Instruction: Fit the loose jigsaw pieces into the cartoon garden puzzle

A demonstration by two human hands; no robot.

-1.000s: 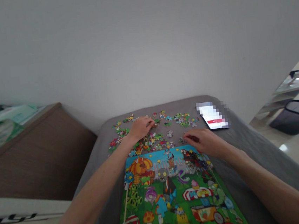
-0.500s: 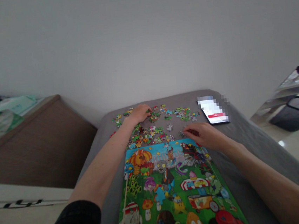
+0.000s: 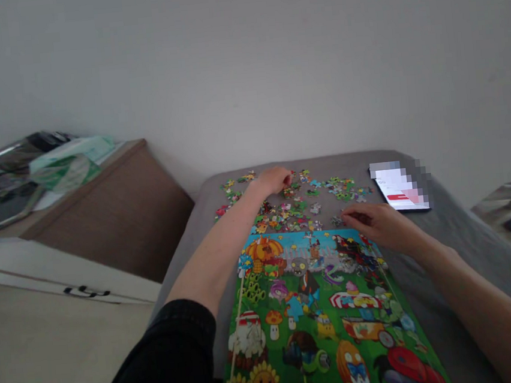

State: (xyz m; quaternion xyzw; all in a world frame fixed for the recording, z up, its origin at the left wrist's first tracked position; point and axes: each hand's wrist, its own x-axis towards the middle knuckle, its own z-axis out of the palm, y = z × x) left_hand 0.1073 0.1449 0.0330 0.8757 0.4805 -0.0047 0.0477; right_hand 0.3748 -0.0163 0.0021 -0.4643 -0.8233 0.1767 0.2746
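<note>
Grey table has loose puzzle pieces spread out; left hand fingers down among them, right hand loosely curled, grip unclear, beside the picture board.

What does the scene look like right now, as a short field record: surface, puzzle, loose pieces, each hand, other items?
surface: grey fabric-covered surface, set against a white wall
puzzle: colourful cartoon jigsaw picture, lying flat in the near centre
loose pieces: scattered small multicoloured puzzle pieces, beyond the picture's far edge
left hand: left hand stretched out to the far pieces, fingers down among them
right hand: right hand resting at the picture's far right corner, fingers curled; any held piece cannot be told
other: black phone with lit screen, far right; brown wooden cabinet, left
</note>
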